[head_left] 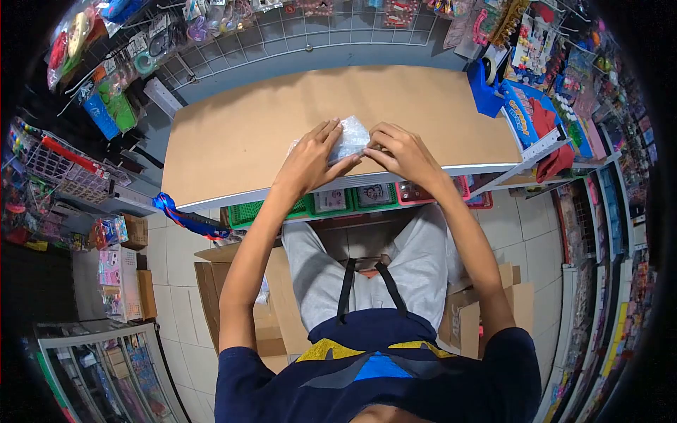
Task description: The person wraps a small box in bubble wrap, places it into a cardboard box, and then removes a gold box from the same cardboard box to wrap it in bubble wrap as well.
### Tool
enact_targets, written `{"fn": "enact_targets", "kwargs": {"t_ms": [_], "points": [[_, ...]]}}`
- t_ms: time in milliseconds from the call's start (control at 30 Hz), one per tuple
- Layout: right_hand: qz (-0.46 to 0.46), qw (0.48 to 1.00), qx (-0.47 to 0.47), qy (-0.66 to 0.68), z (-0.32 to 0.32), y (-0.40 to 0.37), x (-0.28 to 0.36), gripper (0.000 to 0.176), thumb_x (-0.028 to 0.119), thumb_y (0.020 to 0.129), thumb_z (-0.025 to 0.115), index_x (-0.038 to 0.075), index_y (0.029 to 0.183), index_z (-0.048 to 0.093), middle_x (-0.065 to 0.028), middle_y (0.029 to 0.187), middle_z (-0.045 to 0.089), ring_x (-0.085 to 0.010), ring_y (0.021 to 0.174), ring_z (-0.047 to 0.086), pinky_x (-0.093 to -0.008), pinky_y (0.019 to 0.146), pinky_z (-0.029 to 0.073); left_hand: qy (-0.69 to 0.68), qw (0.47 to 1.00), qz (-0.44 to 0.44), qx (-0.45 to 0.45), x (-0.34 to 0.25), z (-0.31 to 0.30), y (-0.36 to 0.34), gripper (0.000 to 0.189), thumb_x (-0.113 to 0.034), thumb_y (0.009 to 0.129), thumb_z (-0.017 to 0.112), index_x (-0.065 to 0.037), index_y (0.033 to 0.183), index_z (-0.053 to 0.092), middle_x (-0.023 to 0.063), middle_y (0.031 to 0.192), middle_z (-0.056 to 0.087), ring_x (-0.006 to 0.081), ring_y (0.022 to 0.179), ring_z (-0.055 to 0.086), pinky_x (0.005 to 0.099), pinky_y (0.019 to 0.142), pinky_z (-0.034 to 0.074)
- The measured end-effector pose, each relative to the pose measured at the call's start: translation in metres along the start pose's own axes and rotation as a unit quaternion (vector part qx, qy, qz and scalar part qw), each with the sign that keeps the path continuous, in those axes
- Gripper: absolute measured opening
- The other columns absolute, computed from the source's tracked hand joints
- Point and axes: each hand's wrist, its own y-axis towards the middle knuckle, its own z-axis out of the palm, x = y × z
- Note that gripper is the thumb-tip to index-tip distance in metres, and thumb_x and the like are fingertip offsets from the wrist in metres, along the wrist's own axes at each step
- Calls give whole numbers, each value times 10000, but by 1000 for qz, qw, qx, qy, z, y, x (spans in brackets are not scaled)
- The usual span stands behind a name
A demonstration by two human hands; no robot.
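A small bundle of clear bubble wrap [350, 139] lies on the brown shelf top [233, 134] near its front edge; what it may contain is not visible. My left hand [315, 155] rests flat over the bundle's left side, fingers stretched out and thumb pointing right along the near edge. At the right edge of the wrap, my right hand [400, 149] is closed in a pinch, with thumb and curled fingers on the plastic. The exact fingertip contact is partly hidden.
Green and pink baskets [305, 206] of small goods sit below the shelf top. A blue tape dispenser [486, 88] stands at its right end. Packaged accessories hang on the wire grid [310, 32] behind. Open cardboard boxes [271, 282] stand on the floor beside my legs.
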Motion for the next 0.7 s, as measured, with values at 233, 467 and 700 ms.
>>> {"fn": "enact_targets", "kwargs": {"t_ms": [233,467,700], "points": [[28,999,8,-37,6,4,0,175,154,859,736,13,863,632,-86,937,658,-270,838,671,-372,738,530,-3,1000,-7,16,-1,-4,1,703,-492,903,680,58,1327,571,271,1402,542,417,1291,533,454,1079,453],[-54,998,14,-3,-3,-8,4,178,151,853,738,37,985,699,-97,1042,671,-277,898,662,-389,803,524,-3,1000,-14,14,1,0,-3,575,-461,928,657,-77,1354,609,260,1424,526,419,1290,533,462,1071,457],[-37,999,-6,-10,-2,-12,3,200,165,833,769,59,1000,741,-88,1095,674,-262,912,665,-389,818,522,-58,997,-56,-1,4,3,-1,411,-297,955,640,-43,1277,663,232,1392,566,392,1303,535,437,1085,450]]}}
